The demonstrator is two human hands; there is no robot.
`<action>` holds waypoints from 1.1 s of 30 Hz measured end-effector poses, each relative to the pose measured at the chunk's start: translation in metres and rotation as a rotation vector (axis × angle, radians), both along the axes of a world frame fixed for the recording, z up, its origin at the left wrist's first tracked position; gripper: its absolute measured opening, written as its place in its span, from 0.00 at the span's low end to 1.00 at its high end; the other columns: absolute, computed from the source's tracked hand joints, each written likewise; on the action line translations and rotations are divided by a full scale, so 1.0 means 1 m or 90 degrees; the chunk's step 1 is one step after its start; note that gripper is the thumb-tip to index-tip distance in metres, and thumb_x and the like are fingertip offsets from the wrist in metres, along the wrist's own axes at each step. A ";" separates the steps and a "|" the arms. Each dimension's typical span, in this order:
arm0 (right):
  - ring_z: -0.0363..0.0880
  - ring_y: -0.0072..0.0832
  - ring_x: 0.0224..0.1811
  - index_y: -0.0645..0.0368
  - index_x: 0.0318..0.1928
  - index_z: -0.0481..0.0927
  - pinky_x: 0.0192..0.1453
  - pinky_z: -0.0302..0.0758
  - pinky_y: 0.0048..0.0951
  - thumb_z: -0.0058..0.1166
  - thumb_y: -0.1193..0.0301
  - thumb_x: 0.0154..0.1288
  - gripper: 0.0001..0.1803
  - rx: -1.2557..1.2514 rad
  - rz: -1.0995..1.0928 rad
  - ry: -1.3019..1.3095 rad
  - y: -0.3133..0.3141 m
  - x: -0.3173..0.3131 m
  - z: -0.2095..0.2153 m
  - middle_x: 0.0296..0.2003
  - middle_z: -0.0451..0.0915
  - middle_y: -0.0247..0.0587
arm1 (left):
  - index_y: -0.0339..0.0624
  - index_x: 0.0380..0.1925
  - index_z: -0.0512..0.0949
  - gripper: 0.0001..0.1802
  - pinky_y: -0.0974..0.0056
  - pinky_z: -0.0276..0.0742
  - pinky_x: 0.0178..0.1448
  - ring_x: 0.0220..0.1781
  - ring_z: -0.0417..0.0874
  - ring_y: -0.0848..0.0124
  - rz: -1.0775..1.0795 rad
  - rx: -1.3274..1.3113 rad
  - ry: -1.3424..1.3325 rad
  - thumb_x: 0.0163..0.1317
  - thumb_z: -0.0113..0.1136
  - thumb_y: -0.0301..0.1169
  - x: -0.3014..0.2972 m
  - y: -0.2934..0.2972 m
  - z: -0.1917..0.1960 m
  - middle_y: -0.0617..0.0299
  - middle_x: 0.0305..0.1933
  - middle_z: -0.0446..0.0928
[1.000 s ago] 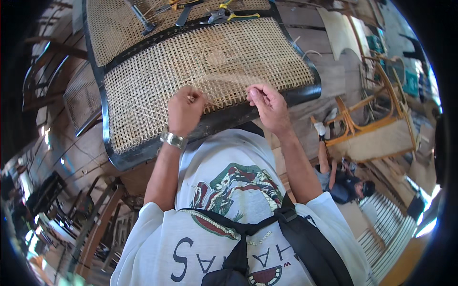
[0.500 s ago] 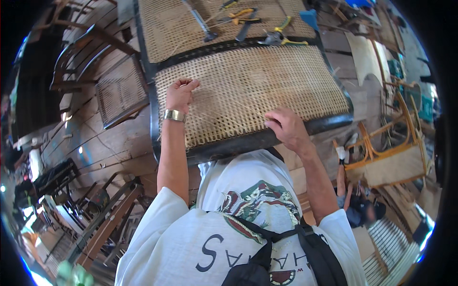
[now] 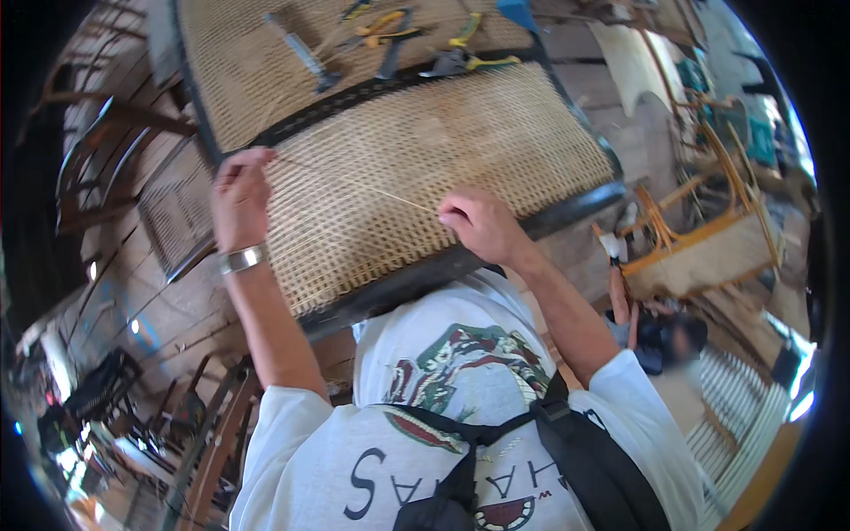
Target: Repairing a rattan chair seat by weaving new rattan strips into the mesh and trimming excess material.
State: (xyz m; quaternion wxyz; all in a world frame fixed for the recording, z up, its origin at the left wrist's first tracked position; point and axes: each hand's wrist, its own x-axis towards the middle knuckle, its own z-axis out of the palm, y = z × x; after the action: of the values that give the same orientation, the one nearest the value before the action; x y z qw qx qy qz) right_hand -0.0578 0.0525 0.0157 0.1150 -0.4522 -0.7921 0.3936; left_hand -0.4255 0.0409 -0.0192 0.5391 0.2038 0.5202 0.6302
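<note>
A thin pale cane strand [image 3: 390, 193] stretches above a woven cane panel [image 3: 443, 115] set in a black frame [image 3: 390, 292]. My right hand [image 3: 482, 223] is closed in a pinch on one end of the strand, over the near part of the weave. By the panel's left edge my left hand [image 3: 241, 199], with a metal watch on its wrist, has its fingers pressed together at the strand's other end. Motion blurs the left fingertips a little.
Beyond a black crossbar, a second cane panel [image 3: 239, 88] carries a hammer [image 3: 301, 53], orange-handled pliers [image 3: 385, 28], yellow-handled cutters [image 3: 460, 62] and a blue piece [image 3: 515, 12]. Wooden chair frames [image 3: 691, 239] stand right and left. Another person [image 3: 660, 341] sits at the lower right.
My left hand has moved left and slightly down, to the panel's edge, and the strand now shows taut between my hands. The view has shifted, so the panel appears farther left.
</note>
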 end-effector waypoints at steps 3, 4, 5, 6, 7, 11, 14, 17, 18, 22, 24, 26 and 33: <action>0.79 0.29 0.34 0.60 0.36 0.78 0.40 0.76 0.30 0.57 0.73 0.68 0.04 -0.199 -0.102 0.161 0.013 0.018 -0.001 0.31 0.78 0.36 | 0.41 0.43 0.81 0.08 0.78 0.58 0.25 0.22 0.64 0.86 0.078 0.007 0.033 0.69 0.62 0.32 -0.010 0.031 0.036 0.60 0.40 0.85; 0.78 0.24 0.34 0.59 0.38 0.78 0.40 0.76 0.28 0.56 0.74 0.70 0.02 -0.319 -0.174 0.310 0.013 0.024 0.002 0.31 0.78 0.33 | 0.41 0.43 0.81 0.08 0.78 0.58 0.25 0.22 0.64 0.86 0.064 0.002 0.020 0.69 0.62 0.32 -0.013 0.038 0.035 0.60 0.40 0.85; 0.78 0.24 0.34 0.59 0.38 0.78 0.40 0.76 0.28 0.56 0.74 0.70 0.02 -0.320 -0.185 0.304 0.013 0.031 0.013 0.31 0.78 0.33 | 0.41 0.43 0.81 0.10 0.78 0.57 0.25 0.23 0.64 0.86 0.095 -0.020 0.115 0.69 0.61 0.35 -0.015 0.045 0.032 0.60 0.39 0.85; 0.78 0.22 0.34 0.57 0.39 0.77 0.39 0.77 0.26 0.55 0.72 0.72 0.03 -0.371 -0.282 0.380 0.018 0.038 0.028 0.31 0.77 0.31 | 0.42 0.43 0.81 0.12 0.78 0.57 0.25 0.23 0.63 0.86 0.132 -0.039 0.214 0.70 0.61 0.38 -0.015 0.053 0.030 0.60 0.39 0.85; 0.78 0.19 0.34 0.56 0.40 0.77 0.39 0.77 0.24 0.55 0.71 0.73 0.03 -0.419 -0.381 0.455 0.020 0.047 0.037 0.30 0.77 0.28 | 0.42 0.43 0.81 0.12 0.78 0.57 0.25 0.23 0.63 0.86 0.128 -0.041 0.209 0.70 0.61 0.38 -0.010 0.059 0.027 0.60 0.39 0.85; 0.76 0.21 0.32 0.54 0.42 0.76 0.37 0.78 0.26 0.55 0.71 0.73 0.03 -0.346 -0.487 0.452 0.009 0.093 0.056 0.31 0.76 0.30 | 0.42 0.37 0.81 0.17 0.76 0.58 0.25 0.24 0.65 0.85 -0.098 -0.109 0.220 0.68 0.63 0.46 0.015 0.103 0.017 0.66 0.32 0.81; 0.73 0.21 0.30 0.53 0.44 0.74 0.34 0.75 0.30 0.56 0.70 0.73 0.05 -0.339 -0.597 0.555 -0.004 0.138 0.053 0.31 0.74 0.30 | 0.41 0.31 0.82 0.20 0.72 0.62 0.30 0.27 0.69 0.81 -0.151 -0.028 0.347 0.63 0.68 0.49 0.031 0.133 0.022 0.69 0.28 0.78; 0.72 0.21 0.29 0.51 0.44 0.73 0.34 0.74 0.32 0.56 0.68 0.73 0.06 -0.284 -0.744 0.540 -0.029 0.178 0.058 0.31 0.72 0.30 | 0.40 0.29 0.81 0.24 0.70 0.64 0.31 0.26 0.71 0.79 -0.113 -0.065 0.337 0.57 0.71 0.52 0.039 0.164 0.010 0.68 0.25 0.76; 0.72 0.21 0.29 0.50 0.44 0.73 0.34 0.74 0.32 0.56 0.67 0.73 0.06 -0.276 -0.778 0.545 -0.042 0.193 0.059 0.31 0.72 0.29 | 0.39 0.28 0.81 0.25 0.68 0.64 0.31 0.26 0.71 0.77 -0.090 -0.106 0.309 0.56 0.70 0.53 0.036 0.172 -0.004 0.67 0.25 0.77; 0.72 0.20 0.29 0.48 0.46 0.74 0.35 0.74 0.31 0.56 0.66 0.74 0.06 -0.277 -0.790 0.530 -0.066 0.212 0.056 0.31 0.73 0.27 | 0.36 0.27 0.82 0.28 0.65 0.70 0.33 0.27 0.77 0.72 0.048 -0.244 0.225 0.56 0.66 0.56 0.014 0.216 -0.058 0.59 0.27 0.81; 0.72 0.20 0.30 0.48 0.46 0.74 0.35 0.75 0.30 0.56 0.66 0.73 0.06 -0.263 -0.800 0.558 -0.069 0.219 0.057 0.32 0.74 0.27 | 0.35 0.28 0.82 0.29 0.62 0.73 0.37 0.30 0.80 0.68 0.042 -0.252 0.346 0.56 0.65 0.56 0.011 0.227 -0.068 0.56 0.29 0.82; 0.72 0.19 0.30 0.48 0.46 0.75 0.36 0.74 0.28 0.56 0.66 0.73 0.06 -0.250 -0.806 0.605 -0.062 0.229 0.057 0.32 0.75 0.26 | 0.31 0.39 0.82 0.33 0.57 0.78 0.51 0.43 0.86 0.58 0.036 -0.263 0.508 0.55 0.65 0.56 -0.021 0.232 -0.102 0.48 0.41 0.85; 0.71 0.18 0.28 0.51 0.46 0.76 0.34 0.73 0.26 0.56 0.69 0.73 0.05 -0.329 -0.776 0.596 -0.040 0.273 0.042 0.30 0.74 0.28 | 0.37 0.46 0.81 0.23 0.56 0.79 0.51 0.45 0.84 0.58 0.192 -0.139 0.872 0.58 0.67 0.43 0.040 0.194 -0.083 0.50 0.43 0.83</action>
State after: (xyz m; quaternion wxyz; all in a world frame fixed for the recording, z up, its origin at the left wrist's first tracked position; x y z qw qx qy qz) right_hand 0.2151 0.0130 0.0579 0.5205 -0.6051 -0.1606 0.5807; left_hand -0.3858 0.2345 -0.1027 0.0153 0.4245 0.8251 0.3725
